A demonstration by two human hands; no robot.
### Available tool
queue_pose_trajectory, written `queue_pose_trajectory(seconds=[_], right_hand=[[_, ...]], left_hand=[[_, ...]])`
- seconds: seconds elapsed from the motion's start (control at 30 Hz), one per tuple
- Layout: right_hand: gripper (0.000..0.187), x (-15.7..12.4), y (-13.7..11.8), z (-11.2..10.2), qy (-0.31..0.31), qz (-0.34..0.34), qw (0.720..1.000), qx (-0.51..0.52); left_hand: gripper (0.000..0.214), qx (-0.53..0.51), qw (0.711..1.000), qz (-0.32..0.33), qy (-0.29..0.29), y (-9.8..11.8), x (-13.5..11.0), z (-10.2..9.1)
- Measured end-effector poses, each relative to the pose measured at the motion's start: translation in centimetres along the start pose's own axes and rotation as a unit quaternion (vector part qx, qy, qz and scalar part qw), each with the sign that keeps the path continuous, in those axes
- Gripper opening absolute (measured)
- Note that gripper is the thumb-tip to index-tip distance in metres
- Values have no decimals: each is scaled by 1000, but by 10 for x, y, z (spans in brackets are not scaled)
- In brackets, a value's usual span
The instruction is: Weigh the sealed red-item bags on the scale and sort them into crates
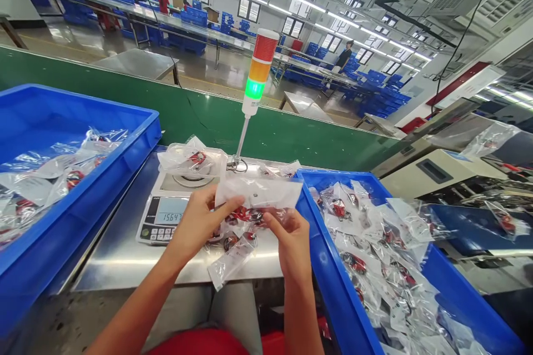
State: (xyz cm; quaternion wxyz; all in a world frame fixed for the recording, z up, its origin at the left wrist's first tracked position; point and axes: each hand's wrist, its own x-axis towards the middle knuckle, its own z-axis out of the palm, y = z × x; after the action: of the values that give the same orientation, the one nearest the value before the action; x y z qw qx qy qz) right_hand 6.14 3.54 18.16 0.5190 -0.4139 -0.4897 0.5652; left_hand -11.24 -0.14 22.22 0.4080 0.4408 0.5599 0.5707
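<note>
Between my two hands I hold a clear plastic bag (260, 193) with small red and dark parts inside, its contents too small to name. My left hand (204, 213) pinches its left side, thumb on top. On its right side, my right hand (290, 233) grips it with thumb and fingers. Just below lies another small bag (231, 260) on the metal tabletop (125, 258). A digital scale (160, 219) stands left of my left hand, its display lit, and a bag with red parts (195, 160) rests on its pan.
A blue bin (156, 122) with bagged parts stands at left; another blue bin (328, 272), heaped with similar bags, is at right. A signal tower (260, 72) glows green behind the scale. A green partition (200, 113) runs across the back. A beige machine (437, 177) stands far right.
</note>
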Motion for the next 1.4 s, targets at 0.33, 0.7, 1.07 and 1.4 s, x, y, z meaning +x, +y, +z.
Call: queue_pose_trajectory(seconds=[0.33, 0.7, 1.07, 1.4], right_hand=[[33, -4, -7, 3, 15, 11, 1000, -3], [35, -7, -10, 9, -52, 17, 998, 22], [36, -3, -6, 11, 34, 5, 999, 13], [35, 2, -2, 10, 29, -1, 999, 19]], left_hand=[[36, -37, 997, -11, -72, 0, -2, 1], [35, -9, 994, 39, 105, 3, -6, 12], [67, -122, 990, -59, 41, -10, -7, 2], [42, -94, 994, -26, 59, -3, -8, 10]])
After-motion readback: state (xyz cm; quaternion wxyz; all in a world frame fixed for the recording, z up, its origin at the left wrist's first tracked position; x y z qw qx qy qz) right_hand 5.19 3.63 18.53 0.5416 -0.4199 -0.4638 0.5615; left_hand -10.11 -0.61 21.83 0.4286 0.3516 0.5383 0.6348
